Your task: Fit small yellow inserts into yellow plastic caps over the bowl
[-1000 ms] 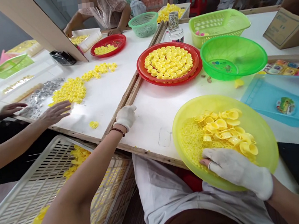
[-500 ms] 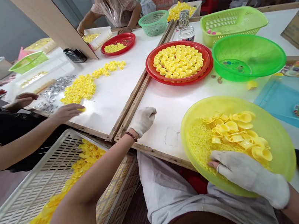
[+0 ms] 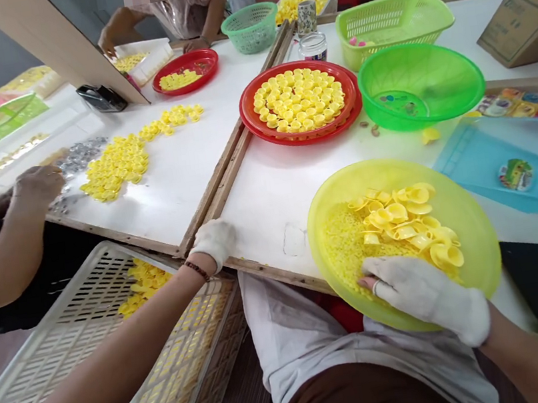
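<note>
The cups (image 3: pixel 400 214) lie heaped in the yellow basin (image 3: pixel 471 218), beside the beads (image 3: pixel 346 244). The gloved right grip (image 3: pixel 417 294) reaches over the near rim to the beads, 1 fingertip bare; I cannot tell whether it holds any. The left grip (image 3: pixel 214 240) is at the table (image 3: pixel 258 196) edge (its closure is unclear too). The cups look light, stiff and slick, probably best pinched by the rim.

Two gloved hands (image 3: pixel 214 243) (image 3: pixel 421 292), one yellow basin (image 3: pixel 478 244), one jar (image 3: pixel 314 48)
</note>
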{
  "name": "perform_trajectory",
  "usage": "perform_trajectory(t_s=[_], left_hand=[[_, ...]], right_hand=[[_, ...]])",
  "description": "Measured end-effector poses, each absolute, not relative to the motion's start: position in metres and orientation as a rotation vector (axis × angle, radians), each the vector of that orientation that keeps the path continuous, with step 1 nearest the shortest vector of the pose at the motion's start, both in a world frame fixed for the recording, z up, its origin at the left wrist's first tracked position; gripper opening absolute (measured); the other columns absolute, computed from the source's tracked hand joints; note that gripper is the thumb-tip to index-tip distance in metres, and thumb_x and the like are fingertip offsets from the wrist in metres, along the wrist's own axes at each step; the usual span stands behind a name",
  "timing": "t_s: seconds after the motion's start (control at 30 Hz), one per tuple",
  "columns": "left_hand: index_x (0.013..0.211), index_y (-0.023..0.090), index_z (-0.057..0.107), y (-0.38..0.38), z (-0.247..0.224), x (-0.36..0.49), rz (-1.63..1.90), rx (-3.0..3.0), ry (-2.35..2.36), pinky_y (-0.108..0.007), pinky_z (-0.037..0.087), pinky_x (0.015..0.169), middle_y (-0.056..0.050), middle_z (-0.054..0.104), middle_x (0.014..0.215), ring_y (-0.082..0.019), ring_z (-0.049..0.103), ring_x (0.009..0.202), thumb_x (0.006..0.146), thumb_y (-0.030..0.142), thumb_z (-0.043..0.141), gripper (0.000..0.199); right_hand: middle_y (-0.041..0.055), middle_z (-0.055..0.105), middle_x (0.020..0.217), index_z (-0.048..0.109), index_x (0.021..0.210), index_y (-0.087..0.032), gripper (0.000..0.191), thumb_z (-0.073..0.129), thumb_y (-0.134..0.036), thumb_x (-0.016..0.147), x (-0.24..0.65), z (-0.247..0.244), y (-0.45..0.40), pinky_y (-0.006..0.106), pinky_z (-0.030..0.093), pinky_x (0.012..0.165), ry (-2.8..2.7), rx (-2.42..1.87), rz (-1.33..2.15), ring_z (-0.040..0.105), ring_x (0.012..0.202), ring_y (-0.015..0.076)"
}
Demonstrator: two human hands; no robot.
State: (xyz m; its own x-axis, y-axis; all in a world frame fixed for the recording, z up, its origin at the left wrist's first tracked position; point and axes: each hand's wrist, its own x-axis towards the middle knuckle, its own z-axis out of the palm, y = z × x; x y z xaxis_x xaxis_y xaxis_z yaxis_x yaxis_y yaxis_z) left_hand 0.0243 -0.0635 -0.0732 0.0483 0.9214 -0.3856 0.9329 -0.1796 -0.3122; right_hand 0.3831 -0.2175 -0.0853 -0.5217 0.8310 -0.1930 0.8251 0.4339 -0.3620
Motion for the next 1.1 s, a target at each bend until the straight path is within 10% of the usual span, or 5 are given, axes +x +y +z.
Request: perform_trajectory(t_s=[0.43, 0.67, 1.1], left_hand=[[0.103, 0.006, 0.072, -0.057, -0.084, 0.009, -0.752, 2.33, 1.996, -0.051, 0.056, 0.076, -0.028, 0.07, 0.107, -0.043, 0.07, 0.097, 0.085, 0.009, 0.047, 0.031], [0.118, 0.02, 0.07, -0.048, -0.057, -0.012, -0.604, 2.261, 2.081, -0.027, 0.051, 0.085, -0.008, 0.074, 0.112, -0.022, 0.068, 0.101, 0.096, 0.026, 0.042, 0.036], [0.093, 0.011, 0.076, -0.051, -0.079, -0.021, -0.815, 2.459, 1.868, -0.042, 0.041, 0.097, -0.02, 0.062, 0.116, -0.033, 0.057, 0.115, 0.091, 0.012, 0.047, 0.029]], right_hand=[[0.0079, 0.07, 0.088, 0.062, 0.098, -0.018, 0.025, 0.038, -0.022, 0.105, 0.383, -0.069, -0.217, 0.034, 0.037, 0.066, -2.715, -1.444, 0.508, 0.064, 0.078, 0.0206], [0.0033, 0.068, 0.081, 0.056, 0.088, -0.021, 0.024, 0.042, -0.032, 0.104, 0.385, -0.079, -0.217, 0.034, 0.035, 0.065, -2.597, -1.51, 0.666, 0.062, 0.071, 0.0183], [0.0012, 0.066, 0.078, 0.054, 0.085, -0.023, 0.025, 0.04, -0.034, 0.103, 0.387, -0.088, -0.218, 0.035, 0.033, 0.065, -2.587, -1.486, 0.657, 0.061, 0.068, 0.0174]])
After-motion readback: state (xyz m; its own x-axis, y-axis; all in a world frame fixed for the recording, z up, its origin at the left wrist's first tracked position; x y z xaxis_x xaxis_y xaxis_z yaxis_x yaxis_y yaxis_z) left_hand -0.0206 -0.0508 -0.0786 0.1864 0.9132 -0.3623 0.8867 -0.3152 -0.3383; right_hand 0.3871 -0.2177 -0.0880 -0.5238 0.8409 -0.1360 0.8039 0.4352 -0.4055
